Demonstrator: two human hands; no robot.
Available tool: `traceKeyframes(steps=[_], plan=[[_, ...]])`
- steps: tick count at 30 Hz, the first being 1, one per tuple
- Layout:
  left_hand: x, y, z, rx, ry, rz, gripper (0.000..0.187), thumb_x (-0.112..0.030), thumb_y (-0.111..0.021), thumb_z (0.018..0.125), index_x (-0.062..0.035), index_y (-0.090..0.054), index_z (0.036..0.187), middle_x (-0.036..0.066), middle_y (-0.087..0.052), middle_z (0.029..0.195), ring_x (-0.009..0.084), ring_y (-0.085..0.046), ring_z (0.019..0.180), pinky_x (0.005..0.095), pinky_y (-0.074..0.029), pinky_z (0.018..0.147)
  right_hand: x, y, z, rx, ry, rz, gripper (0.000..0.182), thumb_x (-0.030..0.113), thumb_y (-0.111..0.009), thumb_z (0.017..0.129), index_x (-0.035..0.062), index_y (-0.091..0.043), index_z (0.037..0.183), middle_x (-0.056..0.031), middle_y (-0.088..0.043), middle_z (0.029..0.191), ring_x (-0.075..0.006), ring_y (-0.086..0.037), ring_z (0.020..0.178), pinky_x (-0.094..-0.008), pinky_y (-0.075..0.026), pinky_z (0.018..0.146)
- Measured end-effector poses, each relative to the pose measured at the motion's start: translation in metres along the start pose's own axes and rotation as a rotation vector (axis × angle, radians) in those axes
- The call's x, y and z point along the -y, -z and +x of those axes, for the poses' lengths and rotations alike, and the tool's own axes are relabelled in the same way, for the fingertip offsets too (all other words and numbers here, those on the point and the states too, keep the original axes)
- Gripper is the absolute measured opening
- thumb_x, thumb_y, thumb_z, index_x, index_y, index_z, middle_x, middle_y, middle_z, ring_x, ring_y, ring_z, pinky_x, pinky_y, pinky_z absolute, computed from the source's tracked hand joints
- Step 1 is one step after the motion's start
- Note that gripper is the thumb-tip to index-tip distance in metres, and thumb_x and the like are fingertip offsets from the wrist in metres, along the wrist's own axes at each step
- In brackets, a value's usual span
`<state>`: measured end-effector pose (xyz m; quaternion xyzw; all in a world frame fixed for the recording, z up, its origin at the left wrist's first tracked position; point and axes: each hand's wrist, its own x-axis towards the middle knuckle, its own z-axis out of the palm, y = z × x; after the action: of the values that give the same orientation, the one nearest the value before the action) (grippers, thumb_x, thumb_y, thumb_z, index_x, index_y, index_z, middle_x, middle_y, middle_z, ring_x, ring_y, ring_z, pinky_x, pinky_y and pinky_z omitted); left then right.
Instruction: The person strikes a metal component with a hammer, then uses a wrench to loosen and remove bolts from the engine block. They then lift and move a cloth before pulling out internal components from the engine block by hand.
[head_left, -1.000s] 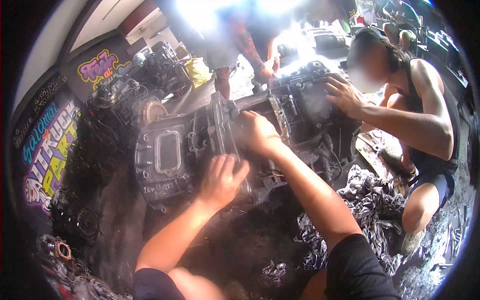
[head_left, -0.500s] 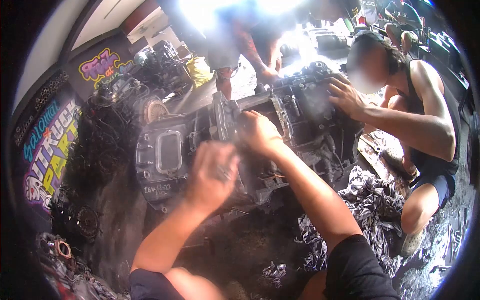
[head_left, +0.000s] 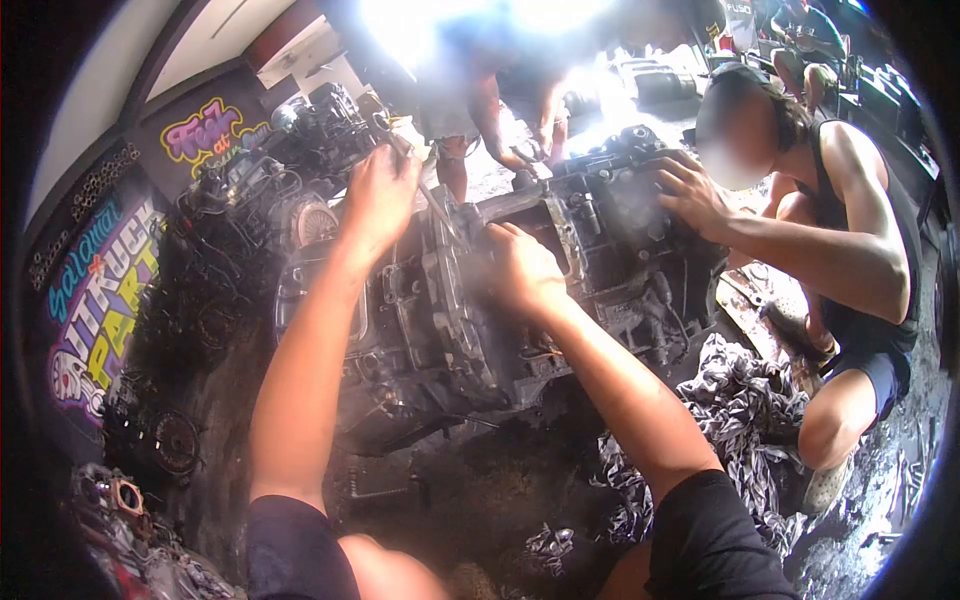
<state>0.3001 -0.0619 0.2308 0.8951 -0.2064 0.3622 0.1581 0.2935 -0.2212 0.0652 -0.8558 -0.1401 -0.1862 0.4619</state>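
Observation:
A large dark metal gearbox housing [head_left: 410,300] lies in front of me, with a raised flange across its middle and a rectangular opening [head_left: 525,215] on top. Over its far left side, my left hand [head_left: 382,200] is closed around a long metal wrench-like tool [head_left: 436,202]. That tool slants down toward the flange. My right hand [head_left: 528,270] rests at the flange beside the opening, its fingers curled. What it grips is hidden by the fingers and blurred.
A co-worker [head_left: 850,230] crouches at the right, one hand on the housing. Another person's arms [head_left: 550,120] reach in from behind. Crumpled cloth [head_left: 740,400] lies on the floor at right. Engine parts [head_left: 240,190] are piled at left, near a painted sign [head_left: 105,310].
My left hand has moved up and away from me, from the housing's near side to its far left. My right hand stays at the flange. The person behind has shifted their arms.

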Motion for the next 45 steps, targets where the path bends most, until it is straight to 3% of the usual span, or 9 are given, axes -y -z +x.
traceKeyframes(steps=[4,13,16,22,27,31,35,38,45], plan=[[-0.007,-0.009,0.003,0.098,0.025,0.007,0.037,-0.029,-0.056,0.101,0.0063,-0.063,0.110,0.030,-0.069,0.102,0.0481,-0.065,0.104,0.0506,-0.050,0.089,0.006,0.008,-0.002,0.024,0.001,0.004,0.048,0.034,-0.072,0.090,0.0116,-0.060,0.131,-0.0165,-0.057,0.142,-0.0368,-0.061,0.121,-0.0446,-0.050,0.102],[0.021,-0.033,0.057,0.479,0.280,-0.196,0.033,-0.033,-0.057,0.103,-0.0024,-0.066,0.112,0.007,-0.069,0.086,0.0116,-0.062,0.069,0.0284,-0.051,0.063,0.014,0.014,-0.007,0.031,-0.001,-0.017,0.044,0.033,-0.072,0.090,0.0130,-0.061,0.128,-0.0161,-0.060,0.136,-0.0379,-0.062,0.117,-0.0461,-0.051,0.099],[0.035,-0.053,0.064,0.672,0.459,-0.131,0.033,-0.033,-0.056,0.104,-0.0030,-0.066,0.111,0.004,-0.066,0.078,0.0104,-0.058,0.062,0.0265,-0.049,0.058,0.014,0.012,-0.006,0.020,-0.012,-0.021,0.046,0.033,-0.073,0.090,0.0126,-0.061,0.129,-0.0161,-0.060,0.137,-0.0377,-0.062,0.118,-0.0460,-0.051,0.100],[0.054,-0.067,0.045,0.476,0.383,-0.150,0.037,-0.038,-0.059,0.102,-0.0028,-0.066,0.109,0.006,-0.065,0.077,0.0146,-0.060,0.061,0.0304,-0.050,0.058,0.006,0.006,-0.002,0.003,-0.002,0.000,0.047,0.030,-0.072,0.090,0.0105,-0.060,0.130,-0.0176,-0.058,0.140,-0.0379,-0.060,0.122,-0.0459,-0.050,0.103],[-0.028,-0.025,-0.085,-0.003,-0.045,0.048,0.024,-0.031,-0.061,0.100,-0.0075,-0.065,0.102,0.015,-0.065,0.097,0.0299,-0.063,0.085,0.0460,-0.049,0.075,-0.004,0.002,0.005,0.052,0.030,0.030,0.047,0.027,-0.072,0.089,0.0099,-0.060,0.131,-0.0197,-0.057,0.141,-0.0389,-0.058,0.124,-0.0462,-0.048,0.105],[-0.042,-0.030,-0.170,0.253,-0.495,0.271,0.020,-0.024,-0.072,0.088,-0.0070,-0.065,0.096,0.014,-0.058,0.091,0.0313,-0.058,0.087,0.0462,-0.046,0.077,-0.010,-0.008,0.007,-0.078,0.088,0.056,0.028,0.026,-0.064,0.089,0.0064,-0.063,0.109,-0.0196,-0.062,0.117,-0.0415,-0.061,0.109,-0.0475,-0.050,0.094],[-0.037,-0.024,-0.183,0.142,-0.511,0.206,0.020,-0.021,-0.075,0.086,-0.0058,-0.066,0.097,0.012,-0.056,0.092,0.0305,-0.057,0.085,0.0428,-0.046,0.074,-0.017,-0.017,0.008,-0.169,0.138,0.056,0.025,0.024,-0.062,0.090,0.0055,-0.067,0.106,-0.0193,-0.066,0.109,-0.0422,-0.063,0.104,-0.0465,-0.051,0.089],[-0.053,-0.012,-0.197,0.128,-0.545,0.107,0.021,-0.012,-0.079,0.082,-0.0032,-0.066,0.096,0.013,-0.056,0.092,0.0314,-0.057,0.084,0.0418,-0.047,0.072,-0.009,0.001,0.010,0.051,0.089,0.134,0.044,0.028,-0.067,0.091,0.0075,-0.062,0.130,-0.0221,-0.058,0.138,-0.0388,-0.055,0.128,-0.0456,-0.046,0.107],[-0.068,0.062,-0.251,0.195,-0.241,-0.226,0.019,-0.004,-0.079,0.078,-0.0026,-0.068,0.094,0.012,-0.061,0.086,0.0299,-0.061,0.079,0.0392,-0.050,0.069,-0.006,-0.002,0.015,0.037,0.231,-0.096,0.049,0.037,-0.066,0.095,0.0034,-0.061,0.131,-0.0220,-0.060,0.134,-0.0395,-0.059,0.122,-0.0456,-0.047,0.105]])
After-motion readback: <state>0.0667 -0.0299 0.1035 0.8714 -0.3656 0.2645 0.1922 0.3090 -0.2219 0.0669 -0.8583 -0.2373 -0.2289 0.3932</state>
